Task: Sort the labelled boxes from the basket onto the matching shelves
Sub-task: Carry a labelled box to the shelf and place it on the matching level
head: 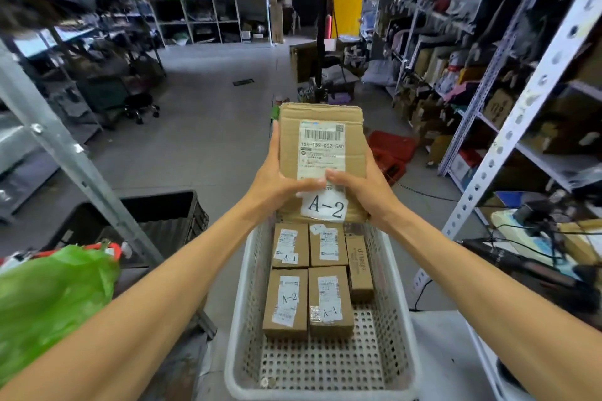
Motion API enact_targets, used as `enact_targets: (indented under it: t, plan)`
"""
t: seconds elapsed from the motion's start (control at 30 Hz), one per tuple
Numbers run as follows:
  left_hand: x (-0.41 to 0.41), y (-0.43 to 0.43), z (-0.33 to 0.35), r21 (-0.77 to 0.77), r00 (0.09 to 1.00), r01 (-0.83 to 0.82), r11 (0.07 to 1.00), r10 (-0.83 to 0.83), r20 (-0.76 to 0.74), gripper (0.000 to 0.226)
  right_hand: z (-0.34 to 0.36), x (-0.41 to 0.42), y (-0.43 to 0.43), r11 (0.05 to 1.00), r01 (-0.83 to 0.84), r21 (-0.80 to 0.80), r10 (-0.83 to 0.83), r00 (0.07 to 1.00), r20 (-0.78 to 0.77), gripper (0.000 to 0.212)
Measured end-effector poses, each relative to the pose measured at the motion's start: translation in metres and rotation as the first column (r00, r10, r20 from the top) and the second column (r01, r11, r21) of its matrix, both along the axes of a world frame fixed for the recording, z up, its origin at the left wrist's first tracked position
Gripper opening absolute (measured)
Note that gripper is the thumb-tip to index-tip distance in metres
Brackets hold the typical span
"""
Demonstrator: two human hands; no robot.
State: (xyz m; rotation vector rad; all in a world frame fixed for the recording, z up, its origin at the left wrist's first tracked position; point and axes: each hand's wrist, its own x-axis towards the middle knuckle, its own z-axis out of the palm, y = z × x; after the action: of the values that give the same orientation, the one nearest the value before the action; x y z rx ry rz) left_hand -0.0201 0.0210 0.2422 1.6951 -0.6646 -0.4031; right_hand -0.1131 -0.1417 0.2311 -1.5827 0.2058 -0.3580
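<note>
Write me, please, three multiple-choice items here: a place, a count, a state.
1. Where is the held box? A) over the white basket's far end B) on the floor C) on a shelf
2. How many boxes show inside the basket? A) two B) five C) nine
3. What grips the held box? A) one hand B) nothing C) both hands
1 A: it hangs above the basket's far end. 2 B: five lie on its floor. 3 C: left hand and right hand clasp it.

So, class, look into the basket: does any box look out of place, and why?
One does: the narrow box by the basket's right wall. The other four lie flat, white labels up; it shows only printed cardboard, no shelf label visible.
</note>
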Motion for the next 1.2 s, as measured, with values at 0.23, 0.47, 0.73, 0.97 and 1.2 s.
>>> enact_targets:
  t: [0.23,0.47,0.73,0.97,1.2]
  plan:
    - [-0.015,0.009,0.002,0.078,1.000,0.001,0.997,0.001,-0.022,0.144,0.006,-0.013,-0.006,0.994,-0.082,-0.067,0.080,0.996,-0.026,0.067]
    - [-0.027,0.024,0.000,0.139,0.999,0.001,0.990,0.005,-0.039,0.133,-0.019,-0.026,0.017,0.997,-0.061,-0.037,0.061,0.998,0.005,0.076]
    - [-0.041,0.045,-0.003,0.029,0.998,0.022,0.999,-0.020,-0.063,0.137,-0.006,-0.044,0.036,0.991,-0.038,-0.129,0.038,0.999,0.002,0.090]
    - [-0.058,0.068,-0.003,0.002,0.988,0.138,0.990,-0.138,-0.071,0.128,0.004,-0.081,0.075,0.986,0.117,-0.116,-0.121,0.992,-0.026,0.099]
    - [-0.101,0.070,-0.018,0.011,0.923,0.371,0.929,-0.367,-0.118,0.131,-0.010,-0.160,0.108,0.942,0.325,-0.082,-0.331,0.939,-0.088,0.108]
